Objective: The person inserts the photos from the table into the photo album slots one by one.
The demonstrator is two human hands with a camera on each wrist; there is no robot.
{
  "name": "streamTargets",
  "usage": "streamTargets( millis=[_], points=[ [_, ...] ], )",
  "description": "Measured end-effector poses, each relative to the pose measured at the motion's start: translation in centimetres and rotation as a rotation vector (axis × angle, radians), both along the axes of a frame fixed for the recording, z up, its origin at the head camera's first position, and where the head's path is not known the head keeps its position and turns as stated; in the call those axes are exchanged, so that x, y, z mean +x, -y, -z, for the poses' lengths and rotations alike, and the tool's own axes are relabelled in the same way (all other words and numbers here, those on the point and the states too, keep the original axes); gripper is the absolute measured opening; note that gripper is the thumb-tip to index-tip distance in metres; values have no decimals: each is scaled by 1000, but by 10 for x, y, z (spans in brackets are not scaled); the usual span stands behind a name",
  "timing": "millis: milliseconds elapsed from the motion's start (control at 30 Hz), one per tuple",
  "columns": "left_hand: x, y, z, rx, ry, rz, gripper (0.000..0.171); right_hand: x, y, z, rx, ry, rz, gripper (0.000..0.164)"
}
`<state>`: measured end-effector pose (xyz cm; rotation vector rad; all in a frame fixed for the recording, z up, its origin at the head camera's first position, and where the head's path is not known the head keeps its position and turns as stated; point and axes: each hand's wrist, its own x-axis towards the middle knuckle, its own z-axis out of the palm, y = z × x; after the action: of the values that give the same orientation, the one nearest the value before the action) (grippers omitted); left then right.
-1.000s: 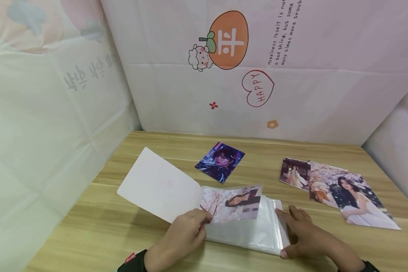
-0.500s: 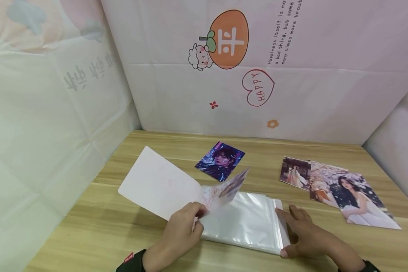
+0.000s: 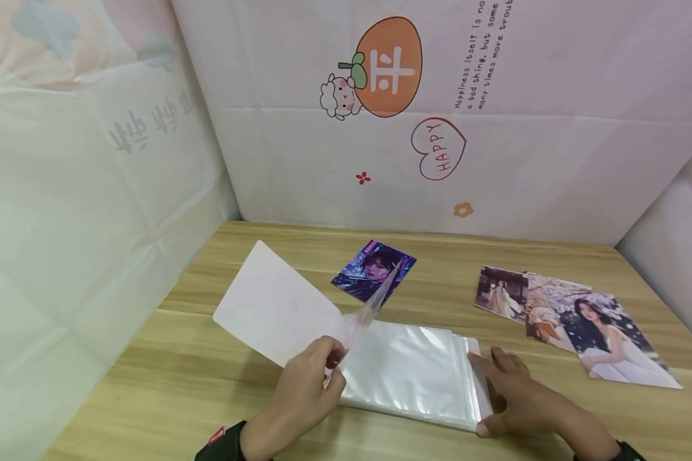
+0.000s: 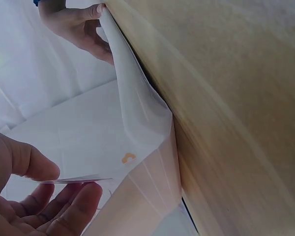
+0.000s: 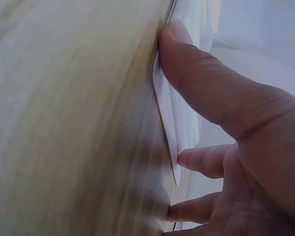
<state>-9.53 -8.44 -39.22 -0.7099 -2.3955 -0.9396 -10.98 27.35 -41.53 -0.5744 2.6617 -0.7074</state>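
Note:
A small photo album with clear pockets (image 3: pixel 406 371) lies on the wooden table, its white front cover (image 3: pixel 277 304) folded up to the left. Between thumb and fingers my left hand (image 3: pixel 307 387) pinches one clear page (image 3: pixel 370 312) with a photo in it, which stands nearly edge-on. The pinched page's edge (image 4: pixel 78 180) shows thin in the left wrist view. My right hand (image 3: pixel 521 397) rests at the album's right end. Its thumb (image 5: pixel 201 73) presses the near corner, and the index finger (image 5: pixel 206 160) touches the edge farther up; the other fingers reach down to the table.
Behind the album lies a purple-blue portrait photo (image 3: pixel 373 272). On the right, several photos overlap, the nearest showing a figure in white (image 3: pixel 623 346). White printed sheeting (image 3: pixel 300 166) walls the table at the back and sides.
My left hand has lifted the photo page from nearly flat and swung it leftward to upright, uncovering the clear pockets below. The cover shifts slightly right. My right hand stays put.

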Motion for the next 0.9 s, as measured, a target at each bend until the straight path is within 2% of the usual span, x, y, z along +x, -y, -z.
streamTargets(
  millis=[167,333,500,733,900],
  points=[
    [2,1,1,82,49,-2,25,0,0,1,-2,2,-2,106],
    [2,4,0,143,37,-21,25,0,-1,2,-4,0,-2,106],
    [1,8,-7,176,29,-37,26,0,-1,2,-2,2,5,106],
    [3,14,-15,273,52,-12,30,-1,-1,1,5,8,9,106],
    [5,20,-23,334,7,-6,30,0,0,1,-5,0,5,106]
  ],
)
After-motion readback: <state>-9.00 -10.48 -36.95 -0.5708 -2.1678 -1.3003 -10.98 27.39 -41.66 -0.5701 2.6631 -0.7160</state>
